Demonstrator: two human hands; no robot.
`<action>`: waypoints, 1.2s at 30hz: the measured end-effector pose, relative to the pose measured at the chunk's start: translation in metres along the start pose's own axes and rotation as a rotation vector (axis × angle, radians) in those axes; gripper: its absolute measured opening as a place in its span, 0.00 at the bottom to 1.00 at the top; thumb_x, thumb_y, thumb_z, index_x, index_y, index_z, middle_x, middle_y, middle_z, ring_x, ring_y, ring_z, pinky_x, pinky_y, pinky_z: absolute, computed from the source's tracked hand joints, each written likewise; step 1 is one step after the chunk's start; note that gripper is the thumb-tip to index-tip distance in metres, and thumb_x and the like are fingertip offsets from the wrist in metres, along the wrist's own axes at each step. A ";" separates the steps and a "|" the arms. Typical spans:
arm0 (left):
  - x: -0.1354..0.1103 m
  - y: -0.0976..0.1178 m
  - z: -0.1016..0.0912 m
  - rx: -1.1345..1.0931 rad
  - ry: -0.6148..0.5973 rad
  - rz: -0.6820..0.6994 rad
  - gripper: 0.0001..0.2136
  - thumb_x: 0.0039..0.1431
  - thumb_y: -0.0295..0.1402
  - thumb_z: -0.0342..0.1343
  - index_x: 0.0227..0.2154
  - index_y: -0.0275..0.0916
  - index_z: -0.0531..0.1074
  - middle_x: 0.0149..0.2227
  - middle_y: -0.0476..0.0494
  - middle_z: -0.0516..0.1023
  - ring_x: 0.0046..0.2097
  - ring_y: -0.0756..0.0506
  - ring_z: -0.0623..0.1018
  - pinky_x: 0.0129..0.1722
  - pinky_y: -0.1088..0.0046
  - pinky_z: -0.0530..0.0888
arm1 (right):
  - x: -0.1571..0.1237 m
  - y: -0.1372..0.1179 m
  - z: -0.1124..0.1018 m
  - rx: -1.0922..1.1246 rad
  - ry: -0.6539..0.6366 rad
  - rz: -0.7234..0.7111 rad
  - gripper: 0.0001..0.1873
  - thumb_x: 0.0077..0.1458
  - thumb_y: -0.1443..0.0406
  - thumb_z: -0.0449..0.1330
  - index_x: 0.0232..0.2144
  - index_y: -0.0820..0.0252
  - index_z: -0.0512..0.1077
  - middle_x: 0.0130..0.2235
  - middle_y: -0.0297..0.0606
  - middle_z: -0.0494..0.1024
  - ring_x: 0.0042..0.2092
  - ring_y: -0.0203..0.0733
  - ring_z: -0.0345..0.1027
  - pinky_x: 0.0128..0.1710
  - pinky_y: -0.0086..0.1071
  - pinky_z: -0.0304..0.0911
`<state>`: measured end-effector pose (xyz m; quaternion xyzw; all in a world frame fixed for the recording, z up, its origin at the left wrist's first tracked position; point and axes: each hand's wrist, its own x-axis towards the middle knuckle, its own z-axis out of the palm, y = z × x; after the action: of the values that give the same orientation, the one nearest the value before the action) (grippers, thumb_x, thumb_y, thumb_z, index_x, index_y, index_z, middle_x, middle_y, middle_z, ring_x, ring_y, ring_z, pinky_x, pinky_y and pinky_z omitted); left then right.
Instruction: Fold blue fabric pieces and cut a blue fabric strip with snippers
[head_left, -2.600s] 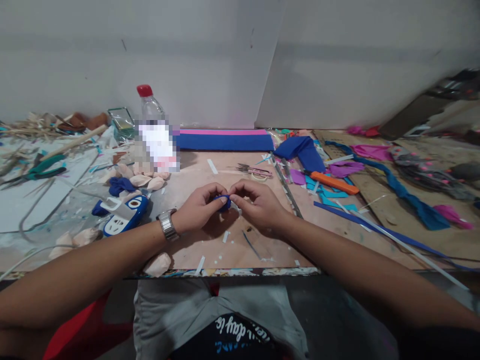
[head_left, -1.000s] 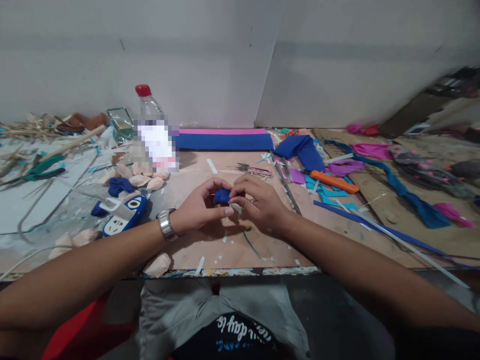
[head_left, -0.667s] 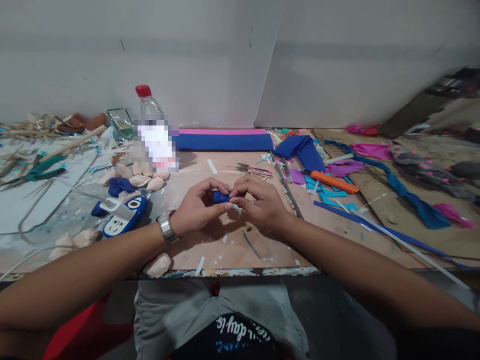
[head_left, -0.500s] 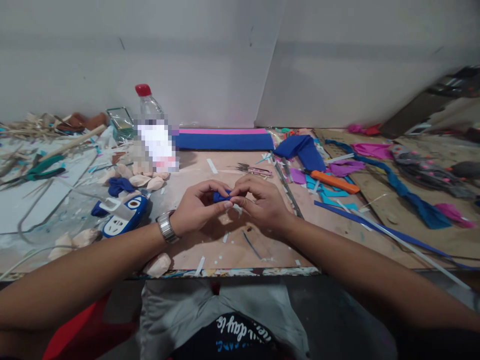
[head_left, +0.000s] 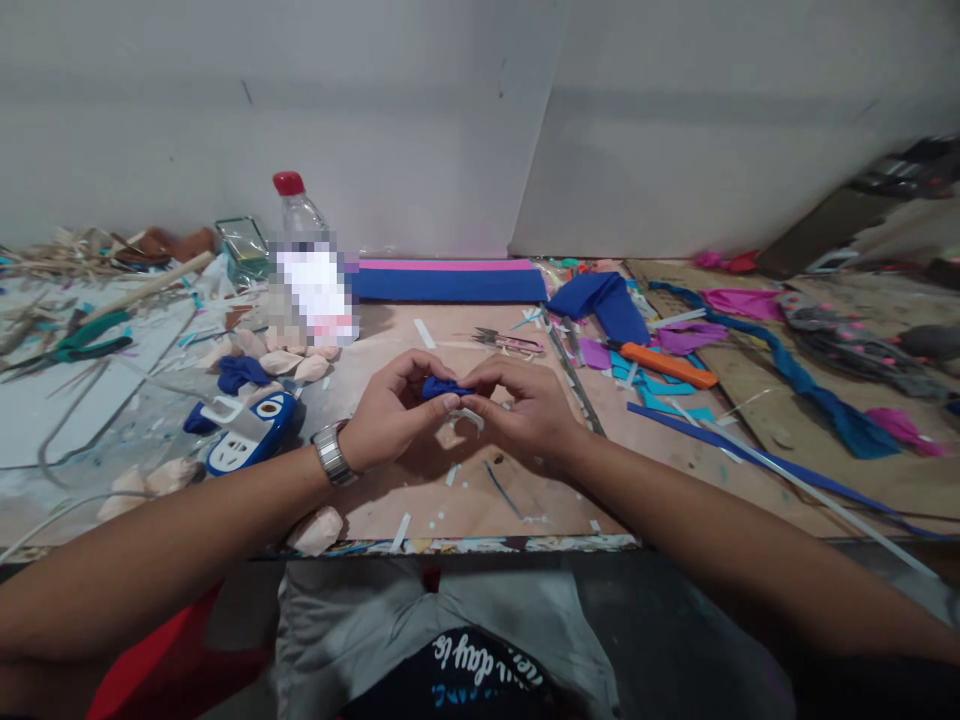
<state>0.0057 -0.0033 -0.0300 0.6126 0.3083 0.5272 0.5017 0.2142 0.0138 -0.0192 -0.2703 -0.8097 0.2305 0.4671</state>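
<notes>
Pinching a small bunched blue cloth (head_left: 442, 387) between thumb and fingers of left hand (head_left: 388, 408) and right hand (head_left: 526, 405), above the tabletop (head_left: 540, 510), on the near side of the pink snips (head_left: 517, 343), with its long axis roughly left to right, narrowing rightward.

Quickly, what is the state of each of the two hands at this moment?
Left hand: closed, holding the blue bundle.
Right hand: closed, pinching the same blue bundle.

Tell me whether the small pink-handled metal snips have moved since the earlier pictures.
No. The snips lie as before, right of the narrow white strip on the pinkish tabletop, points toward it.
</notes>
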 end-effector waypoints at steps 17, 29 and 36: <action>0.001 -0.002 -0.004 0.089 -0.006 0.017 0.11 0.57 0.36 0.70 0.37 0.37 0.77 0.39 0.41 0.83 0.41 0.46 0.80 0.44 0.69 0.76 | -0.003 -0.001 0.005 0.113 -0.035 0.149 0.04 0.59 0.63 0.70 0.36 0.57 0.83 0.37 0.39 0.86 0.37 0.39 0.79 0.39 0.34 0.74; 0.003 -0.001 -0.001 0.062 0.028 0.029 0.19 0.54 0.36 0.73 0.44 0.38 0.72 0.42 0.43 0.80 0.41 0.47 0.80 0.43 0.71 0.76 | -0.001 0.003 0.006 0.226 0.052 0.197 0.05 0.55 0.61 0.73 0.31 0.56 0.84 0.35 0.41 0.86 0.37 0.42 0.80 0.39 0.37 0.76; 0.003 -0.003 0.000 0.024 0.032 0.032 0.17 0.56 0.37 0.72 0.43 0.38 0.72 0.39 0.43 0.81 0.42 0.46 0.81 0.44 0.70 0.76 | -0.002 0.001 0.005 0.221 0.054 0.211 0.04 0.55 0.63 0.73 0.31 0.56 0.84 0.35 0.40 0.86 0.36 0.41 0.80 0.39 0.36 0.75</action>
<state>0.0067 0.0008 -0.0314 0.6147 0.3129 0.5412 0.4810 0.2106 0.0122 -0.0238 -0.3071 -0.7338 0.3586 0.4886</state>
